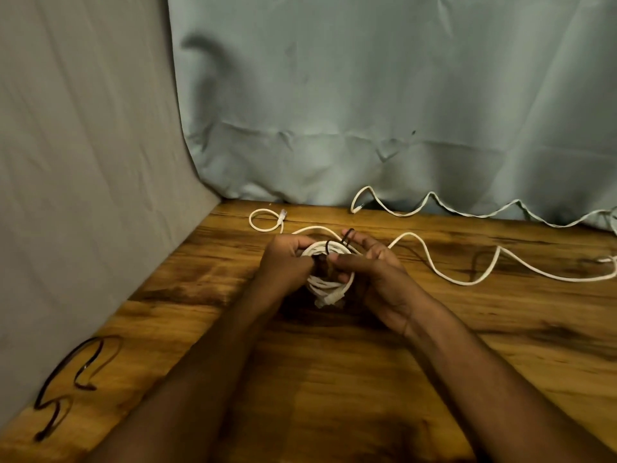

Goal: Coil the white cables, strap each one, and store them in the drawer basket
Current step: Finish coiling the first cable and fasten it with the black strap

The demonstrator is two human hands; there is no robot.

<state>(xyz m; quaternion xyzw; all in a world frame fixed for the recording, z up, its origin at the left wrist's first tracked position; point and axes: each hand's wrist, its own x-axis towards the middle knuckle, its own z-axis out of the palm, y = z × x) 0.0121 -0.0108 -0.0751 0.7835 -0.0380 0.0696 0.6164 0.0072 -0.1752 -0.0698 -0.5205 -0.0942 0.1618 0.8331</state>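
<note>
Hands both gripping coiled white cable (329, 284) over wooden desk (367, 379): my left hand (283, 262), right hand (377, 272) pinching dark thin strap (345, 237). No writing legible.

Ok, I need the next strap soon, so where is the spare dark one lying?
In the head view the spare dark strap lies on the wooden table at its near left edge, beside the grey cloth, well apart from both hands.
</note>
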